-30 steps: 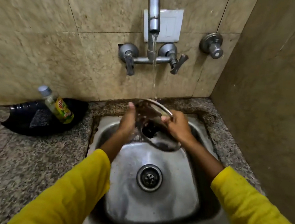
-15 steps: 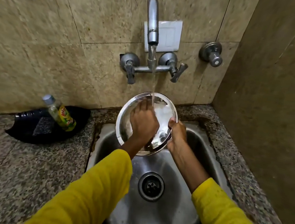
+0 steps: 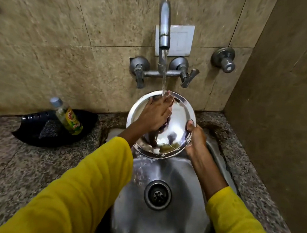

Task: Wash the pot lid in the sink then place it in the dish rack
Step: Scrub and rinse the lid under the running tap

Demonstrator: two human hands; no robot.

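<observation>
A round steel pot lid (image 3: 178, 122) is tilted up over the back of the steel sink (image 3: 177, 219), its shiny inner face toward me. My right hand (image 3: 196, 138) grips its right rim. My left hand (image 3: 156, 114) lies flat on the inner face, fingers spread, fingertips under the stream of water from the tap (image 3: 164, 32). Water runs over the fingers and down the lid. The lid's knob is hidden.
A small green-and-yellow bottle (image 3: 67, 117) leans in a black tray (image 3: 37, 134) on the granite counter (image 3: 16, 170) at the left. Two tap handles and a separate valve (image 3: 224, 59) stick out of the tiled wall. A side wall stands close on the right. No dish rack is in view.
The lid was turned from nearly edge-on, knob side showing, to face me. My left hand moved onto its inner face and slid up to the top rim under the water.
</observation>
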